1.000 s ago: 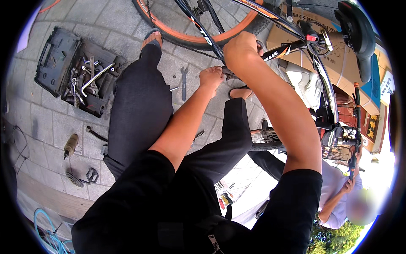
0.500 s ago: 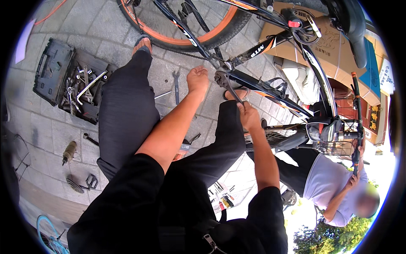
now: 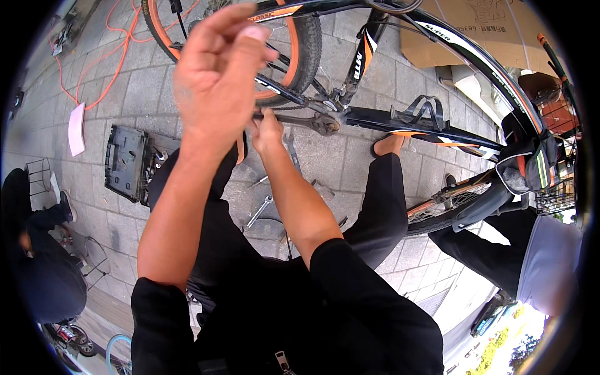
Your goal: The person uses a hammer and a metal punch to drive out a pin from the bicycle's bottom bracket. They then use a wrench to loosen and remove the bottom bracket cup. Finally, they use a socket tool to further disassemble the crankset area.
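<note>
My left hand (image 3: 217, 81) is raised in the upper middle, loosely curled with fingers apart and nothing visible in it, hiding part of the bicycle behind it. My right hand (image 3: 267, 128) grips the handle of a large dark wrench (image 3: 300, 120), whose head is at the bottom bracket of a black, white and orange bicycle frame (image 3: 387, 120). The rear wheel (image 3: 306, 53) lies above. Below my right hand, loose tools, among them a silver spanner (image 3: 259, 210), lie on the paving.
A black toolbox (image 3: 122, 164), an orange cable (image 3: 117, 75) and a pink sheet (image 3: 77, 129) are at left, with a seated person (image 3: 44, 269) below them. Cardboard (image 3: 462, 37) stands upper right. Another person (image 3: 547, 262) stands near the front wheel (image 3: 440, 201) at right.
My left hand has risen from beside the bottom bracket. My right hand has swung the wrench handle round to the left. The camera's view has shifted.
</note>
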Demonstrator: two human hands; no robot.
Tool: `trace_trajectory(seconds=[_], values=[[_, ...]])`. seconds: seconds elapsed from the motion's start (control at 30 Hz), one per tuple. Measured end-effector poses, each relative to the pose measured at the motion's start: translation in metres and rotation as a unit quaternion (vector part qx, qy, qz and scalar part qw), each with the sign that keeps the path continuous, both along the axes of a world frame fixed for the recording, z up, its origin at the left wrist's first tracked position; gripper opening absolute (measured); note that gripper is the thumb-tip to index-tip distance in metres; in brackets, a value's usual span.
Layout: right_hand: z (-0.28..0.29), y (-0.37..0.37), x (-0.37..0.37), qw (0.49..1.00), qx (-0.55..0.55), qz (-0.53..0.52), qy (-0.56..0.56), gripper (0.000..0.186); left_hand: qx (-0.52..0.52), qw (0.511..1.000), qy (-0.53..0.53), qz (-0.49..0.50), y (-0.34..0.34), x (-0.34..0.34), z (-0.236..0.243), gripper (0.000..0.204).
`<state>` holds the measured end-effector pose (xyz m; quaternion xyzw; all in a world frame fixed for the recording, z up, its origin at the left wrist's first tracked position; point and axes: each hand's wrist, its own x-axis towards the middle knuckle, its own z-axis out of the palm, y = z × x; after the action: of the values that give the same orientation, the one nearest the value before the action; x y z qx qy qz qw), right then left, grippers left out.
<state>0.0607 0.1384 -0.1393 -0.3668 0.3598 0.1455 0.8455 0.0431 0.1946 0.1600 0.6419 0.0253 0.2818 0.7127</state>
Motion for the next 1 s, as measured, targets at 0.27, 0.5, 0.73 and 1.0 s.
trace_trajectory(seconds=[0.27,0.5,0.73,1.0], values=[[0.185,-0.111,0.001,0.886,0.409,-0.151,-0.156,0.022,-0.183,0.983,-0.014,0.017,0.040,-0.008,-0.007,0.031],[0.201,-0.186,-0.016,0.825,0.550,-0.120,-0.045,0.010,-0.186,0.980,0.052,-0.039,0.012,-0.004,-0.016,0.030],[0.209,-0.189,-0.044,0.855,0.508,-0.072,-0.077,0.010,-0.098,0.990,0.096,-0.035,-0.006,0.001,-0.034,0.030],[0.172,-0.235,-0.184,0.907,0.395,0.147,0.014,0.014,0.190,0.903,0.339,-0.182,-0.054,0.007,-0.089,0.052]])
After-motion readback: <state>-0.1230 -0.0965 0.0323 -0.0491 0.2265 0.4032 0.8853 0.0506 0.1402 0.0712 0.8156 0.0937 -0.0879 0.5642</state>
